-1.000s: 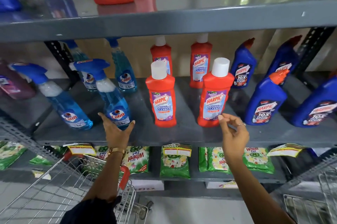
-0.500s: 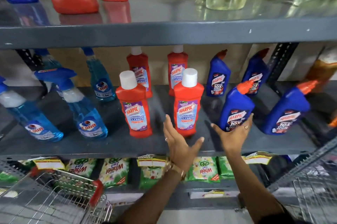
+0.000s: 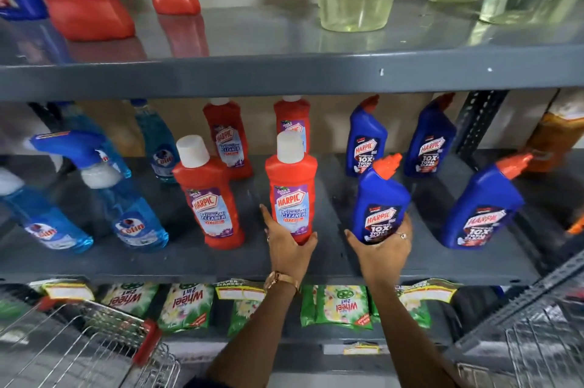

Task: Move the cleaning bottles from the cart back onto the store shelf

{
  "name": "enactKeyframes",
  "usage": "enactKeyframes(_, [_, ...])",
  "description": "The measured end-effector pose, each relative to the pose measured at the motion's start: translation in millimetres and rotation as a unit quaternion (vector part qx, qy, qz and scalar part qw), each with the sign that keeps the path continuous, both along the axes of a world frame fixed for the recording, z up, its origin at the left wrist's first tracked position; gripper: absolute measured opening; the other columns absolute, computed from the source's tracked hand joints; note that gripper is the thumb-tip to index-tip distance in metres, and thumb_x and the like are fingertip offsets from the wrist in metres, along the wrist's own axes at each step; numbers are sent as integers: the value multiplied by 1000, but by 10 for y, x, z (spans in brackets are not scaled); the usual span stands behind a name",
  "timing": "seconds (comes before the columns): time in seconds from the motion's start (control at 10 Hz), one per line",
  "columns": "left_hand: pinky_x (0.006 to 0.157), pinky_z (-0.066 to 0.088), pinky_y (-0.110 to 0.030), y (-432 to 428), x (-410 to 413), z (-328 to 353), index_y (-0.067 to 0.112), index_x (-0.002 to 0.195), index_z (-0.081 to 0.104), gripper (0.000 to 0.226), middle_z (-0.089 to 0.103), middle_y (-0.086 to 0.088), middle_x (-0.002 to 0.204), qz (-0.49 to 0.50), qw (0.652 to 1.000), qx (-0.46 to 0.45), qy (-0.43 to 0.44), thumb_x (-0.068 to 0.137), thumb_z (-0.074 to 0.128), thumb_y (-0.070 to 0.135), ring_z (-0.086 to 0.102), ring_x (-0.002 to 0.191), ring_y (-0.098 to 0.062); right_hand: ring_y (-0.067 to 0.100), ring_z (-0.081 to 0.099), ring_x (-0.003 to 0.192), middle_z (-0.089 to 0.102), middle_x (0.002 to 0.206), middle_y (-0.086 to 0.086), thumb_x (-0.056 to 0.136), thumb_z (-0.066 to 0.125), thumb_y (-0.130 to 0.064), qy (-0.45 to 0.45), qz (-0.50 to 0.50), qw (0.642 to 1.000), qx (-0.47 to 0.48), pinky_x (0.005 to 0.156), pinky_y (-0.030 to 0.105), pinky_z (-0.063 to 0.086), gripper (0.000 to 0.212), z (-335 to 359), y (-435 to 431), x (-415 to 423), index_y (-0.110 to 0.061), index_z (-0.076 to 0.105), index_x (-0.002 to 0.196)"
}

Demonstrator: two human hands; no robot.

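On the grey middle shelf, near its front edge, the left hand is closed around the base of a red Harpic bathroom cleaner bottle, which stands upright on the shelf. The thumb is on the bottle's right side and the fingers go around its left side. Just to the right of this red bottle, the right hand grips the lower part of a blue Harpic bottle with an orange cap; the bottle leans a little, and I cannot tell if its base touches the shelf. To the left of the held red bottle stands a second red Harpic bottle, and further left are blue spray bottles. Behind the held red bottle more red and blue Harpic bottles stand at the back. Right of the held blue bottle, another blue bottle stands apart. Below the shelf, at the lower left, the wire cart with a red handle is visible.
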State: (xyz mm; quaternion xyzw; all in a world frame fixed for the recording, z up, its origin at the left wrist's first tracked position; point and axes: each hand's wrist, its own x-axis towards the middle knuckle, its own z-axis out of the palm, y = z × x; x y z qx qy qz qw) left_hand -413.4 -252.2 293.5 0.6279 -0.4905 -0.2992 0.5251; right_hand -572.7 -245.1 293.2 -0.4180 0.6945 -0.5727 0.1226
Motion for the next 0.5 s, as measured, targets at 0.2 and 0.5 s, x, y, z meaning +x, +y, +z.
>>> enactKeyframes(0.2, [104,46,-47,87,-25,91,19,147,-3,120,51,4,119,-25,1000,0,-1,62,82,19,56,112,-21,33,45,122,50,133,18,46,93,-25,-5,0,1000,13,105,36,36,111,83,63,13,-5,34,138])
enactKeyframes(0.5, [115,30,-51,209,196,94,28,144,-18,149,31,-12,151,-111,994,5,1,39,85,51,31,140,-29,31,22,141,25,153,16,51,86,-51,-32,22,999,-18,115,46,22,128,368,432,82,-11,14,149])
